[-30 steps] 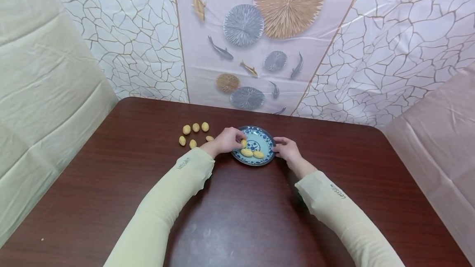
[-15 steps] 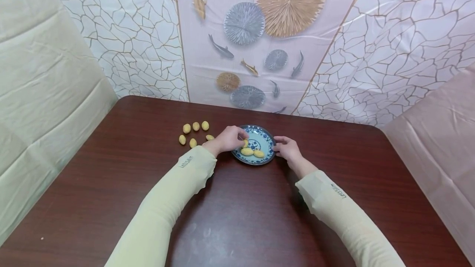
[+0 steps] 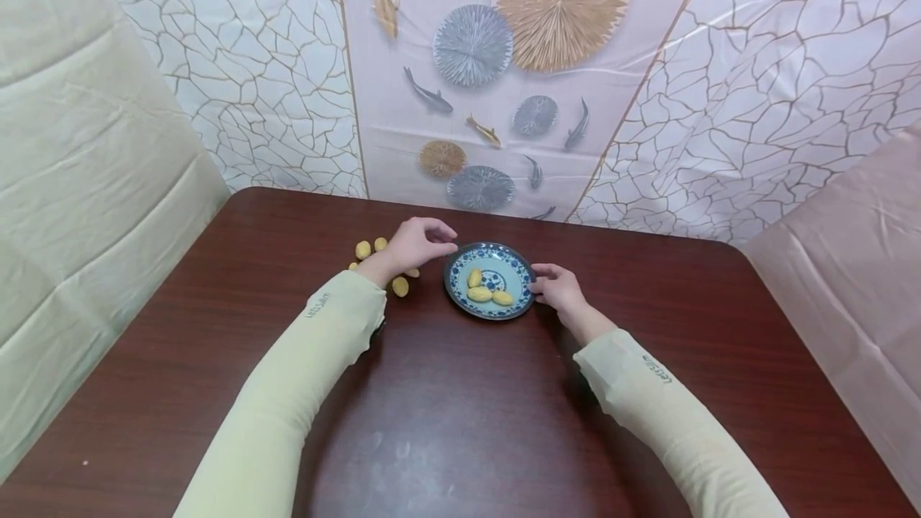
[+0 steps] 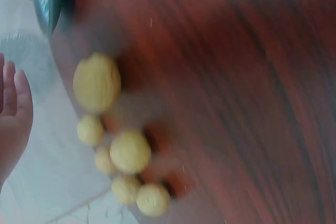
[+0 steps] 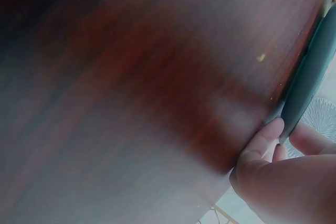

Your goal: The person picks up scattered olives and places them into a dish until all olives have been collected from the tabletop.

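My left hand (image 3: 420, 241) hovers just off the upper-left rim of a blue-and-white patterned plate (image 3: 505, 266), its fingers loosely extended and holding nothing. In the left wrist view, the same hand (image 4: 14, 108) is at the left edge, apart from the yellow pieces. Three yellow, wrinkled oval pieces (image 3: 479, 294) lie on the plate, left of and below its centre. Several more such pieces (image 3: 400, 286) lie on the table, partly hidden by my left wrist. My right hand (image 3: 561, 294) pinches the plate's right rim; in the right wrist view, thumb and fingers grip the plate's edge (image 5: 310, 72).
The dark red-brown wooden table (image 3: 460, 406) has rounded far corners. Behind it hangs a cloth backdrop (image 3: 403, 158) printed with fish and round leaf shapes. Pale cloth walls (image 3: 86, 182) flank both sides.
My left hand has let go of a yellow piece on the plate, then moved left and away over the far side. The right hand and plate have stayed in place.
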